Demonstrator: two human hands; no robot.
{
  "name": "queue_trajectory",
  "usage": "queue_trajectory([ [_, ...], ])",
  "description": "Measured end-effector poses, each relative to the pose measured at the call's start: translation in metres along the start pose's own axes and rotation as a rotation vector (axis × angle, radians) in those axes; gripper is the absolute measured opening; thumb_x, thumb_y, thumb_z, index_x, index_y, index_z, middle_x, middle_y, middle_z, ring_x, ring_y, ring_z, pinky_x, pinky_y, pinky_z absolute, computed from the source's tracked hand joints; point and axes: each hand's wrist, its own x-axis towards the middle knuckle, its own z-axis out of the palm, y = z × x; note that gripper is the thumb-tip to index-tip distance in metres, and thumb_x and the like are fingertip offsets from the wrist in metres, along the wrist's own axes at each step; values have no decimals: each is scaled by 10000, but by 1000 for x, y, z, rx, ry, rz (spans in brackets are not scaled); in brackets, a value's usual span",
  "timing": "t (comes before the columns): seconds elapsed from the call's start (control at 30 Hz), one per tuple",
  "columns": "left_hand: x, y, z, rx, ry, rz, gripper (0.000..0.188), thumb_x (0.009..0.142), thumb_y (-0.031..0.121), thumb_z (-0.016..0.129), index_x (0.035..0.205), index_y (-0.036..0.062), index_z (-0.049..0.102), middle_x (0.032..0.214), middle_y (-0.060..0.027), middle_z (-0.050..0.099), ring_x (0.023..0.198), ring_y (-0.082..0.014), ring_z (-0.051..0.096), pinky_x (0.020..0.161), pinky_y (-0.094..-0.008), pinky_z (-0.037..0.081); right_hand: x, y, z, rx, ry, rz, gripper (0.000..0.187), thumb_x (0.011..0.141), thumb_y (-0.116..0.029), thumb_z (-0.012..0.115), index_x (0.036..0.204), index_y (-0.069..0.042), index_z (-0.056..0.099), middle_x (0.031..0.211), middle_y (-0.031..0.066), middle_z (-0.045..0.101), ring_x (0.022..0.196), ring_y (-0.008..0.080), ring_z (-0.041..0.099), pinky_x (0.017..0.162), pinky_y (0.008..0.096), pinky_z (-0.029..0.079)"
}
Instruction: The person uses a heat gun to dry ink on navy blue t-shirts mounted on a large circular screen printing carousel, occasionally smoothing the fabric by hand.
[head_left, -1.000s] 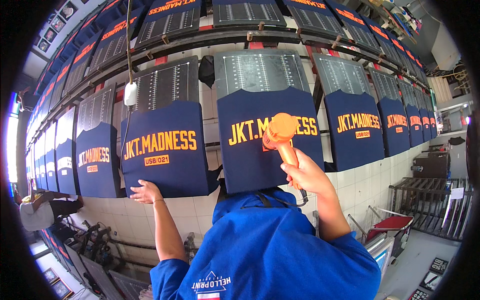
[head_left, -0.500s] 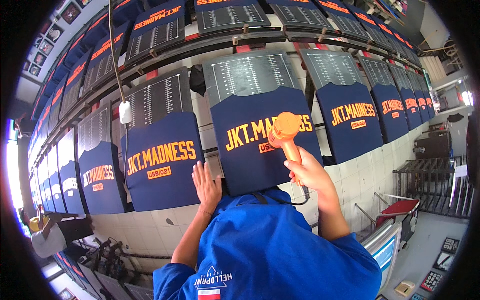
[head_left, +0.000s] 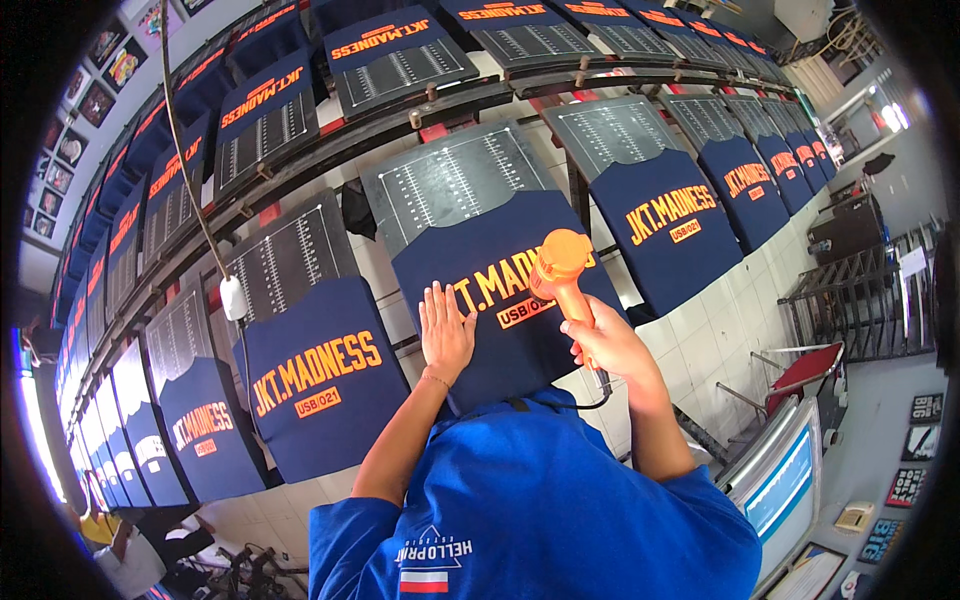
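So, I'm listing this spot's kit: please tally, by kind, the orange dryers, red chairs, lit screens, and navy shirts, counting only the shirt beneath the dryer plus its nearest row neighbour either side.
Orange dryer: 1
Navy shirts: 3
Red chair: 1
Lit screen: 1
Total: 6

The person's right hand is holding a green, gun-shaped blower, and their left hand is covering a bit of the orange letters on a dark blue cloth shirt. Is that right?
Not green: the head view shows the person's right hand holding an orange, gun-shaped blower, and their left hand covering a bit of the orange letters on a dark blue cloth shirt.
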Motion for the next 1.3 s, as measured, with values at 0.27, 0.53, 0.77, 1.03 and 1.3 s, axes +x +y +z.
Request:
queue_trajectory([
  [0.27, -1, 5, 0, -3, -20, 59, 668, 951, 349, 503, 1420, -82, 301, 1511, -268, 247, 1419, -418, 204, 1160, -503, 174, -2, 2, -9, 39, 41, 41, 322, 895, -156, 608, 1158, -13, 487, 853, 48, 569, 645, 108, 573, 528, 267, 507],
  [0.53, -23, 11, -2, 37, -84, 63, 692, 964, 390, 462, 1438, -78, 276, 1532, -241, 225, 1440, -384, 166, 1177, -476, 145, -10, 12, -23, 84, 31, -35, 393, 916, -180, 587, 1230, 10, 447, 764, 40, 530, 564, 106, 558, 447, 246, 471],
  [0.77, -55, 23, -1, 31, -74, 38, 709, 936, 352, 514, 1430, -95, 273, 1516, -275, 235, 1431, -408, 176, 1176, -487, 137, -12, 17, -23, 120, 21, -43, 433, 917, -162, 598, 1293, -26, 434, 855, 32, 553, 638, 105, 576, 493, 251, 506],
  [1.03, -64, 29, 16, 27, -23, -146, 724, 947, 354, 500, 1443, -106, 239, 1537, -277, 184, 1442, -414, 135, 1175, -496, 107, 22, 2, 10, 67, 7, -195, 375, 935, -234, 587, 1226, -28, 473, 788, 59, 592, 597, 117, 582, 502, 247, 507],
  [1.3, -69, 49, 3, -24, -91, -188, 753, 937, 327, 520, 1459, -100, 185, 1547, -277, 141, 1444, -426, 101, 1177, -501, 82, 32, 4, 4, 373, -53, -195, 390, 946, -224, 561, 1271, -42, 448, 769, 36, 556, 603, 99, 562, 479, 232, 473],
])
